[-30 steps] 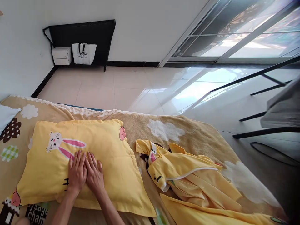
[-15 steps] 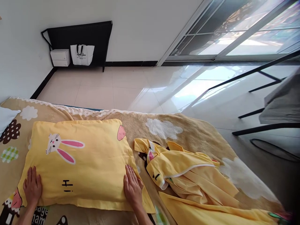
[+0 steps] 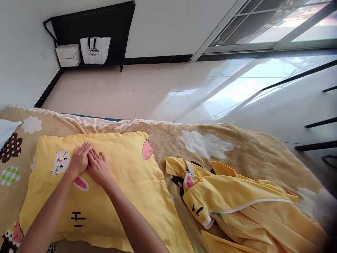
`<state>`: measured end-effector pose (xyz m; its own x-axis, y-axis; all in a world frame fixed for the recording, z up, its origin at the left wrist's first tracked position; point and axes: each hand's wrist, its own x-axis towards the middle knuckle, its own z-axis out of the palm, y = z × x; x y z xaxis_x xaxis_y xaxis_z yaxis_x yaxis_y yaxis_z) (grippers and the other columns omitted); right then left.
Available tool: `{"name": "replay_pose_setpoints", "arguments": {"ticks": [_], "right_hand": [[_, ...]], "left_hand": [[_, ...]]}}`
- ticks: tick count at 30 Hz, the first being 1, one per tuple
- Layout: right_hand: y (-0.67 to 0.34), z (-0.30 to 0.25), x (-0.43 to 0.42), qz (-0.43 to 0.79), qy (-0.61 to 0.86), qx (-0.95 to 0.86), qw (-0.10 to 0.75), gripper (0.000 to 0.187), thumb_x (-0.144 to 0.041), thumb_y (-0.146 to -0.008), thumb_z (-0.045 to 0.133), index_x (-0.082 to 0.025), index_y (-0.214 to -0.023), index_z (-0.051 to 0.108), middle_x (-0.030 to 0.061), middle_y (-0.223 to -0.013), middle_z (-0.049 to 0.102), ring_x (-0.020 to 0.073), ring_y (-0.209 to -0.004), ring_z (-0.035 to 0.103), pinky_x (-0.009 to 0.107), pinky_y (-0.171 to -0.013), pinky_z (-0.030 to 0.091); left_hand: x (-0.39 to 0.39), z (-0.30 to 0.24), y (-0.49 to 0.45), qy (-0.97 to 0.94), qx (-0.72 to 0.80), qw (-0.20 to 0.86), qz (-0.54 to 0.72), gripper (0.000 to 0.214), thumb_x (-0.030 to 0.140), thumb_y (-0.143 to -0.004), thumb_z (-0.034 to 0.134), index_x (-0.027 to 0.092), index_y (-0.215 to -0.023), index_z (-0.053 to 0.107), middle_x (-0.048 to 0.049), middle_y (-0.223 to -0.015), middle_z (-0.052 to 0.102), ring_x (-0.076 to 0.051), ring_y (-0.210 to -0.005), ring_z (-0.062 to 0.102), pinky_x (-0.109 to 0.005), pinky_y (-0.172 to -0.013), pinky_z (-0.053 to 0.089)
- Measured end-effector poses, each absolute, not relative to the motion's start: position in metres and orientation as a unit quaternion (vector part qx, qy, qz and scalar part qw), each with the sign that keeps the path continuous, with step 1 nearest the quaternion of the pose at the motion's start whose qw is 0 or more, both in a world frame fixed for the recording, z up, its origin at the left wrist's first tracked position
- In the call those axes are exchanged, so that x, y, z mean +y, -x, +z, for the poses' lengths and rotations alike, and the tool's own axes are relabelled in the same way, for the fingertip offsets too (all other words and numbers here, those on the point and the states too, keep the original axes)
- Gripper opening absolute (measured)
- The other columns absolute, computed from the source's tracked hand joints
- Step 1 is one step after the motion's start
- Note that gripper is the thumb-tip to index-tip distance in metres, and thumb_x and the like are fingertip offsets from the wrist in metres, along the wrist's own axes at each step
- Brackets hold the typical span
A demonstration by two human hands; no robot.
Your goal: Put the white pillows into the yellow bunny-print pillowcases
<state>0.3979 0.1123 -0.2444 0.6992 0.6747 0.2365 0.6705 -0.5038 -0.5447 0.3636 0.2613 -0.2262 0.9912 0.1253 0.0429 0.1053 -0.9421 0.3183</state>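
A yellow pillow with a white rabbit print and the letters "Hi" lies on a tan blanket patterned with clouds. My left hand and my right hand rest flat side by side on the upper middle of the pillow, over the rabbit's ears, fingers stretched out and holding nothing. To the right of the pillow lies a crumpled yellow pillowcase with the same print.
Beyond the bed's far edge is a glossy tiled floor. A black rack against the wall has a white drawer box and a white tote bag under it. Black metal bars cross at right. A white pillow corner shows at left.
My hands were at the pillow's lower left and lower right corners; both have moved up and inward and now lie together on the upper middle. The view has shifted slightly right.
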Motion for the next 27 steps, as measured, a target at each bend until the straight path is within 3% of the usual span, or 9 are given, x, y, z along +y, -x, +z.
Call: {"name": "replay_pose_setpoints", "arguments": {"ticks": [4, 7, 9, 13, 18, 21, 27], "right_hand": [[-0.477, -0.27, 0.101, 0.044, 0.907, -0.347, 0.235, 0.043, -0.036, -0.099, 0.04, -0.015, -0.133, 0.057, 0.0131, -0.141, 0.057, 0.0255, -0.136, 0.046, 0.047, -0.113, 0.027], [-0.538, -0.312, 0.029, 0.003, 0.949, -0.243, 0.199, 0.048, -0.046, -0.101, 0.036, -0.019, -0.135, 0.058, 0.011, -0.143, 0.055, 0.0258, -0.136, 0.045, 0.049, -0.113, 0.025], [-0.564, -0.336, -0.016, -0.004, 0.959, -0.209, 0.192, 0.055, -0.047, -0.102, 0.03, -0.014, -0.139, 0.054, 0.0149, -0.145, 0.053, 0.0274, -0.137, 0.044, 0.049, -0.112, 0.026], [-0.576, -0.365, -0.061, -0.015, 0.961, -0.202, 0.188, 0.058, -0.038, -0.103, 0.017, -0.011, -0.146, 0.046, 0.0135, -0.154, 0.042, 0.0209, -0.144, 0.034, 0.041, -0.117, 0.021], [-0.566, -0.383, -0.067, -0.104, 0.959, -0.214, 0.154, 0.056, -0.023, -0.097, 0.026, -0.015, -0.152, 0.035, 0.0119, -0.152, 0.045, 0.0185, -0.143, 0.036, 0.04, -0.118, 0.021], [-0.567, -0.384, -0.066, -0.114, 0.963, -0.21, 0.127, 0.062, -0.018, -0.093, 0.029, -0.017, -0.155, 0.028, 0.0124, -0.151, 0.046, 0.0194, -0.143, 0.037, 0.04, -0.117, 0.023], [-0.57, -0.384, -0.065, -0.121, 0.964, -0.209, 0.108, 0.068, -0.015, -0.088, 0.034, -0.017, -0.156, 0.024, 0.0143, -0.149, 0.047, 0.0223, -0.14, 0.041, 0.042, -0.114, 0.028]], "left_hand": [[0.298, -0.248, -0.396, -0.975, 0.176, 0.103, -0.089, 0.051, 0.034, -0.099, 0.033, 0.018, -0.145, 0.048, -0.0109, -0.154, 0.04, -0.025, -0.146, 0.033, -0.052, -0.12, 0.022], [0.368, -0.272, -0.37, -0.955, 0.268, 0.07, -0.103, 0.055, 0.04, -0.1, 0.032, 0.021, -0.151, 0.039, -0.011, -0.159, 0.03, -0.026, -0.149, 0.026, -0.056, -0.119, 0.018], [0.406, -0.288, -0.356, -0.947, 0.307, 0.053, -0.081, 0.057, 0.042, -0.1, 0.03, 0.022, -0.153, 0.034, -0.0104, -0.162, 0.024, -0.026, -0.15, 0.021, -0.057, -0.119, 0.015], [0.433, -0.311, -0.355, -0.948, 0.316, 0.029, 0.024, 0.056, 0.038, -0.1, 0.025, 0.019, -0.149, 0.041, -0.0125, -0.159, 0.031, -0.023, -0.148, 0.028, -0.051, -0.118, 0.017], [0.435, -0.318, -0.371, -0.917, 0.379, -0.007, 0.129, 0.057, 0.037, -0.099, 0.025, 0.012, -0.148, 0.042, -0.0195, -0.155, 0.037, -0.028, -0.146, 0.031, -0.054, -0.117, 0.014], [0.439, -0.318, -0.375, -0.882, 0.448, -0.026, 0.143, 0.057, 0.038, -0.1, 0.028, 0.015, -0.15, 0.038, -0.0193, -0.155, 0.037, -0.031, -0.146, 0.029, -0.06, -0.116, 0.011], [0.451, -0.322, -0.376, -0.888, 0.442, -0.024, 0.122, 0.059, 0.035, -0.097, 0.029, 0.014, -0.153, 0.033, -0.0204, -0.156, 0.035, -0.032, -0.147, 0.028, -0.059, -0.117, 0.012]]}}
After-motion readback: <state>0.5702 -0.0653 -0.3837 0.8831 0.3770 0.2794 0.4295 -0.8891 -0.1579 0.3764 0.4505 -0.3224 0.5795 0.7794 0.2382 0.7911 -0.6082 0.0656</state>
